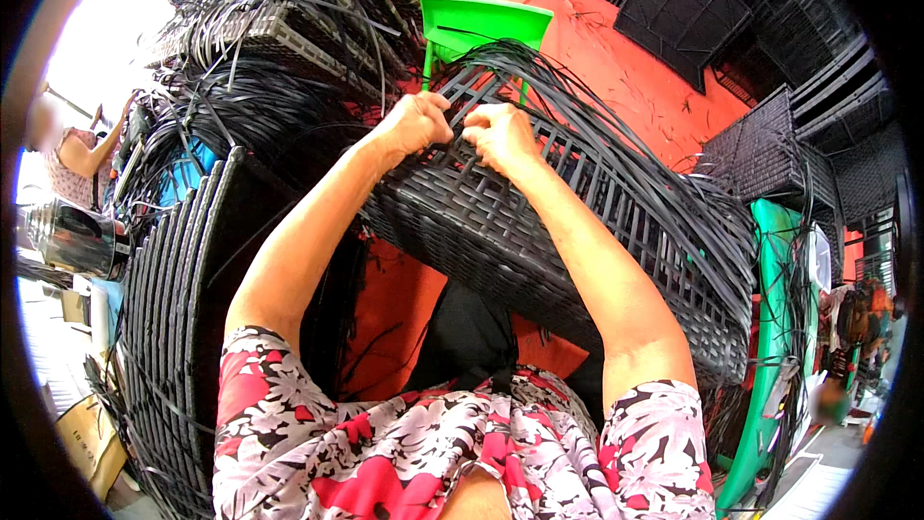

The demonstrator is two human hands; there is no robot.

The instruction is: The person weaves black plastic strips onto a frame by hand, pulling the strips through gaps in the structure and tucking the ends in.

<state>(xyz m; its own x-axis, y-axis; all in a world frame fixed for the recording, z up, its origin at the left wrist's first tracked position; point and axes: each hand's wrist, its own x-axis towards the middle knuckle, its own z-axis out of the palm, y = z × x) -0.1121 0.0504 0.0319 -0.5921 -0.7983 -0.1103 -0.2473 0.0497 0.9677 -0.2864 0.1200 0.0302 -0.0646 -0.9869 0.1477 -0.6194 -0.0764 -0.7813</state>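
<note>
A large black wicker piece, woven from flat plastic strips, lies slantwise in front of me. Its near side is closely woven, while the top is an open lattice with long loose strips trailing over its far edge. At the far left corner of the lattice my left hand is closed in a pinch on a black plastic strip. Just to its right, my right hand is bent closed over the weave, its fingers also on a black strip. A small gap separates the two hands; the fingertips are partly hidden.
A green plastic chair stands beyond the wicker piece. Heaped strips and woven frames fill the far left, with a ribbed black panel nearer. Green plastic furniture borders the right. Another person works at far left.
</note>
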